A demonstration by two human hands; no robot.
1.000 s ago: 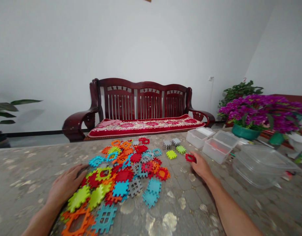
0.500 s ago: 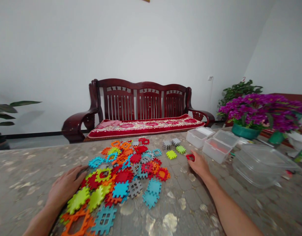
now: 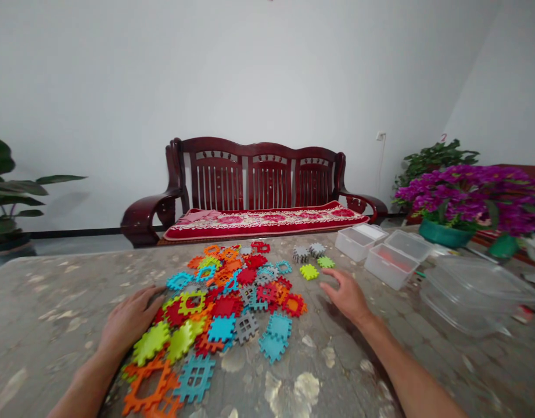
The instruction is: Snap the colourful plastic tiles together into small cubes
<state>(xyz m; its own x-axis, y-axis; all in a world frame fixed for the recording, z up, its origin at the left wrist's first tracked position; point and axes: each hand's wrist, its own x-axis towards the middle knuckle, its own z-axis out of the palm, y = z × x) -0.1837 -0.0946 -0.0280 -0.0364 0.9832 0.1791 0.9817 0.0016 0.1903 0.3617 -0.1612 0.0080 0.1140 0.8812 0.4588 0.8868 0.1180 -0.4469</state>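
Note:
A loose heap of interlocking plastic puzzle tiles in red, orange, blue, grey and lime lies on the table. My left hand rests flat at the heap's left edge, fingers stretched out, close to lime and red tiles. To the right of the heap, my right hand hovers with thumb and index finger apart and nothing visible between them. Just beyond its fingertips are two lime tiles, a nearer one and a farther one. Behind these stand two small grey stacks of tiles, left and right.
Clear plastic boxes stand right of my right hand, one with something red inside. A larger clear container sits nearer on the right. Purple flowers in a green pot are behind. Past the table is a wooden bench.
My right hand has moved slightly left and its fingers have parted. The red tile that was at its fingertips is no longer visible. My left hand stays beside the heap.

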